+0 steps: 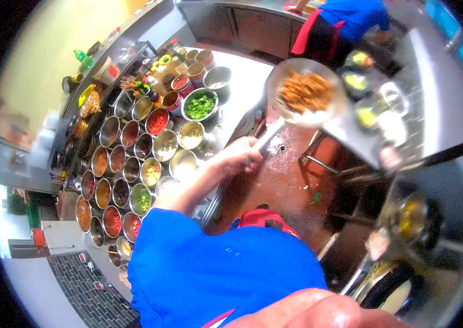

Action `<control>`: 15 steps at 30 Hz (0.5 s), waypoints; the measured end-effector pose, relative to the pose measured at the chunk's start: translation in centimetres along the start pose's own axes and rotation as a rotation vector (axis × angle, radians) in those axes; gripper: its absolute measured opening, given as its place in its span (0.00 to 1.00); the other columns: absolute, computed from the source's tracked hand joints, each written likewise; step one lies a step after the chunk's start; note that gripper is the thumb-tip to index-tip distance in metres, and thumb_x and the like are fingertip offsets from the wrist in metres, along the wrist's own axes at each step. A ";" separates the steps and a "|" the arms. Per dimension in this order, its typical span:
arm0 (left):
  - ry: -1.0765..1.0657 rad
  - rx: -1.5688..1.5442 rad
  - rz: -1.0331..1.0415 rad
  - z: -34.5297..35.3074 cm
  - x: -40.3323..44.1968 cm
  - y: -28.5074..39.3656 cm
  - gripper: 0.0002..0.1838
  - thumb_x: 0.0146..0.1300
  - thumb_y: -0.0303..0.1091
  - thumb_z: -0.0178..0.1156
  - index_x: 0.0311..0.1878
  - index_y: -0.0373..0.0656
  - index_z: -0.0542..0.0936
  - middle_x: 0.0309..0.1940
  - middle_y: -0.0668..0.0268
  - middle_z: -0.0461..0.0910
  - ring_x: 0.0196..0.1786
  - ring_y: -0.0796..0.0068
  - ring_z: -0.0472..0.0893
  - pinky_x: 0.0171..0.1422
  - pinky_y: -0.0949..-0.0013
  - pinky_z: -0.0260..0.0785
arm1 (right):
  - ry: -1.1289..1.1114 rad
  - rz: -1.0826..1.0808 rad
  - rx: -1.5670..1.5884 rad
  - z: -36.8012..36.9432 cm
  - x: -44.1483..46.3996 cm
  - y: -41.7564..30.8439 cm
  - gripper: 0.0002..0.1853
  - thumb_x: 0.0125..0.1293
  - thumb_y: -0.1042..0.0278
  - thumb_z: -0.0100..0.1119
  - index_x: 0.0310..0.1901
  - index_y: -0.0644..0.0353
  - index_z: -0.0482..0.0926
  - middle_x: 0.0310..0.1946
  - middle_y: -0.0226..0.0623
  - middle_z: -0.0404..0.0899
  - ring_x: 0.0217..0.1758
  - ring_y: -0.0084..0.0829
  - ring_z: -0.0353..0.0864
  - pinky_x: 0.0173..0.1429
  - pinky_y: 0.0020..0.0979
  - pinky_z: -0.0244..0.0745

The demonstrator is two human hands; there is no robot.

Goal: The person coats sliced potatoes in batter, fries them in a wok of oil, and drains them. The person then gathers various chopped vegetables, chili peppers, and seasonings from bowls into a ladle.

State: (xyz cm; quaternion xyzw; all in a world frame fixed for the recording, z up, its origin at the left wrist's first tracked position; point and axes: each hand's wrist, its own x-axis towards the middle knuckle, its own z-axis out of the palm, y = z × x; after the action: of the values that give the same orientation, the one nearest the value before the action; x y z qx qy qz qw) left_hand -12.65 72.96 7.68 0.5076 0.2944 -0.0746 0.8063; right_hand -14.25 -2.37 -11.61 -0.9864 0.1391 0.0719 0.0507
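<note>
My left hand, its fingers wrapped round the pale handle, holds a wide round strainer out in front of me. Brown fried strips are heaped in it; motion blurs its rim. At the bottom, my bare right arm comes close to the camera, and I cannot make out the fingers there. Beyond it a blurred pale shape sits by a metal handle. A round metal vessel with yellow contents is on the right, above a dark wok.
To my left stands a counter with several metal pots of ingredients, among them chopped greens and red pieces. Bowls line the far right counter. A co-worker in blue bends at the back. The red floor looks wet.
</note>
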 end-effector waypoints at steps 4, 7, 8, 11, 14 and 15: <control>0.269 -0.006 0.103 -10.2 1.4 0.9 0.11 0.50 0.18 0.56 0.37 0.39 0.70 0.23 0.70 0.69 0.18 0.81 0.69 0.15 0.79 0.60 | -0.024 0.020 -0.047 0.2 -0.9 -1.7 0.13 0.67 0.61 0.52 0.45 0.61 0.78 0.39 0.42 0.80 0.39 0.41 0.79 0.42 0.38 0.74; 0.375 -0.108 0.148 -16.3 1.6 1.6 0.10 0.50 0.18 0.56 0.36 0.41 0.69 0.23 0.68 0.69 0.19 0.80 0.69 0.17 0.78 0.60 | -0.040 0.029 -0.074 0.6 -1.2 -2.4 0.13 0.67 0.61 0.52 0.45 0.60 0.78 0.39 0.41 0.80 0.40 0.40 0.79 0.42 0.38 0.74; 0.384 -0.147 0.161 -18.0 1.5 1.8 0.10 0.50 0.18 0.56 0.35 0.41 0.68 0.23 0.68 0.69 0.19 0.80 0.69 0.17 0.78 0.60 | -0.047 0.032 -0.086 0.8 -1.5 -2.7 0.12 0.67 0.62 0.52 0.45 0.60 0.79 0.39 0.41 0.80 0.40 0.40 0.80 0.42 0.37 0.74; 0.364 -0.271 0.169 -22.7 1.6 1.2 0.08 0.51 0.19 0.56 0.32 0.41 0.68 0.22 0.66 0.70 0.20 0.79 0.70 0.20 0.76 0.62 | -0.066 0.038 -0.117 1.0 -1.7 -3.1 0.12 0.67 0.62 0.52 0.45 0.59 0.79 0.40 0.41 0.80 0.40 0.40 0.80 0.42 0.37 0.74; 0.388 -0.337 0.144 -25.0 1.7 0.2 0.07 0.53 0.20 0.57 0.33 0.40 0.70 0.23 0.65 0.71 0.20 0.78 0.70 0.22 0.75 0.64 | -0.086 0.045 -0.146 1.0 -2.1 -3.4 0.11 0.67 0.63 0.52 0.45 0.58 0.79 0.40 0.40 0.81 0.41 0.39 0.80 0.43 0.37 0.74; 0.399 -0.353 0.140 -25.6 2.1 -0.1 0.06 0.54 0.21 0.57 0.34 0.39 0.71 0.23 0.64 0.72 0.20 0.78 0.69 0.22 0.74 0.64 | -0.090 0.051 -0.157 1.0 -2.3 -3.3 0.11 0.67 0.63 0.52 0.45 0.58 0.80 0.40 0.40 0.81 0.41 0.39 0.80 0.43 0.36 0.75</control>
State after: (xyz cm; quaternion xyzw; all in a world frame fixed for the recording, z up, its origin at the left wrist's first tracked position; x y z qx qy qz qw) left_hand -21.17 95.35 -1.51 0.3829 0.4201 0.1353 0.8115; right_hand -15.60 1.53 -11.96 -0.9792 0.1559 0.1281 -0.0227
